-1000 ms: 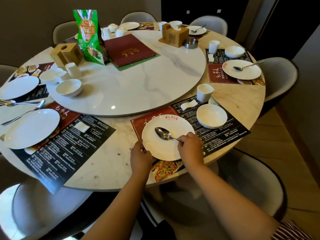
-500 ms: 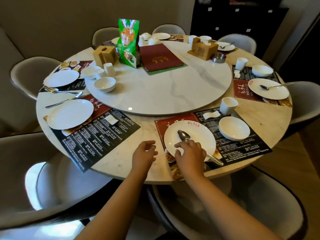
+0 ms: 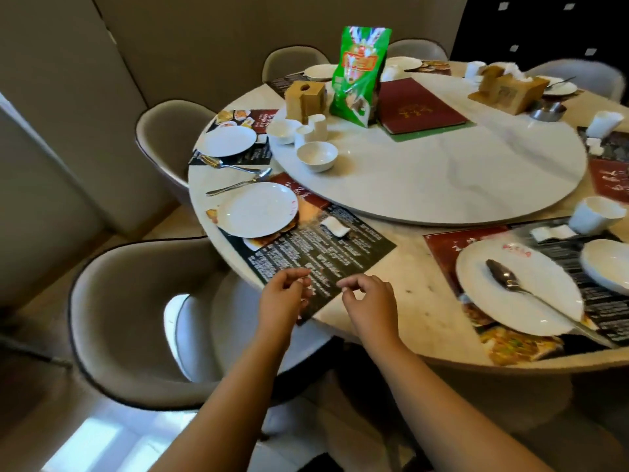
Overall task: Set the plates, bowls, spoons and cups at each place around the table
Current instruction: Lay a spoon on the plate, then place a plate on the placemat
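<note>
My left hand (image 3: pixel 284 296) and my right hand (image 3: pixel 369 298) hover over the near corner of a black placemat (image 3: pixel 316 253), fingers loosely curled, holding nothing. On that mat lie a white plate (image 3: pixel 257 209) and a small white spoon rest (image 3: pixel 335 226). Two spoons (image 3: pixel 238 185) lie on the table just beyond the plate. To the right, another plate (image 3: pixel 541 301) carries a spoon (image 3: pixel 503 275), with a bowl (image 3: pixel 606 264) and a cup (image 3: pixel 594 214) beside it. A loose bowl (image 3: pixel 317 156) and cups (image 3: pixel 316 126) stand on the turntable (image 3: pixel 442 178).
A green snack bag (image 3: pixel 359 74), a red menu (image 3: pixel 417 105), a wooden box (image 3: pixel 304 97) and a tissue holder (image 3: pixel 507 90) sit on the turntable. Grey chairs (image 3: pixel 136 318) ring the table; one stands right below my hands. A further plate (image 3: pixel 229 140) lies at the far left place.
Both hands have left the plate with the spoon and moved left to the neighbouring placemat. My view has swung left with them.
</note>
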Motion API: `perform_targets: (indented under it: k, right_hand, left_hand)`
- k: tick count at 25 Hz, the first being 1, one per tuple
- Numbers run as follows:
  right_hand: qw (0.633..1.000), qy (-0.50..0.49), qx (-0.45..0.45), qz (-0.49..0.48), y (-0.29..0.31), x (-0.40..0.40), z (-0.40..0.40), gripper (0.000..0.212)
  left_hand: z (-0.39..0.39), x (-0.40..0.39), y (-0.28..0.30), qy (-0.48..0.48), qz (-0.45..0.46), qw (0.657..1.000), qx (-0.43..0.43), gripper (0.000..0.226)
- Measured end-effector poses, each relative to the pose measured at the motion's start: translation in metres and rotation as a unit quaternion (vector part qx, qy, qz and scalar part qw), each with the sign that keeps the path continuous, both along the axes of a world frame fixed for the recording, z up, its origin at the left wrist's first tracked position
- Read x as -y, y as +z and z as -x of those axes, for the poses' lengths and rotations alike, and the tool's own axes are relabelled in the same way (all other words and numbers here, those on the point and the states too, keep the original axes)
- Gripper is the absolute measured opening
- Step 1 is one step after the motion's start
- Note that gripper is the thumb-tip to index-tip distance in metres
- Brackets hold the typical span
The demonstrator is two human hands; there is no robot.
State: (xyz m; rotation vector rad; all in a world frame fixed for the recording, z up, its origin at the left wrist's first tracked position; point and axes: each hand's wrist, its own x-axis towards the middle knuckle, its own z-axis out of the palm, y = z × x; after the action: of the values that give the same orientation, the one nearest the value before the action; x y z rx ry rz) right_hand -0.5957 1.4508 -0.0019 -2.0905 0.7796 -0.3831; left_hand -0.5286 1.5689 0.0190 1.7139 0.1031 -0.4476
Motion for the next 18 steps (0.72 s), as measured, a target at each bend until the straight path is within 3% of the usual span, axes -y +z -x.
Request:
perform_targets:
  k: [8, 12, 18]
  right_hand:
    - [0.994, -0.033, 0.034, -0.095, -0.002, -0.096, -0.076, 0.020]
    - [0.996, -0.053, 0.009, -0.075, -0.010, -0.096, -0.104, 0.022]
    - [0.984, -0.077, 0.012, -0.158, -0.023, -0.075, -0.168, 0.042]
  left_hand:
    - [-0.077, -0.102, 0.006, -0.022, -0.010, 1.000, 0.010, 0.021]
    - [-0.118, -0.104, 0.000, -0.021, -0.013, 1.000, 0.011, 0.019]
    - [-0.195, -0.089, -0.015, 0.002, -0.058, 0.998, 0.037, 0.026]
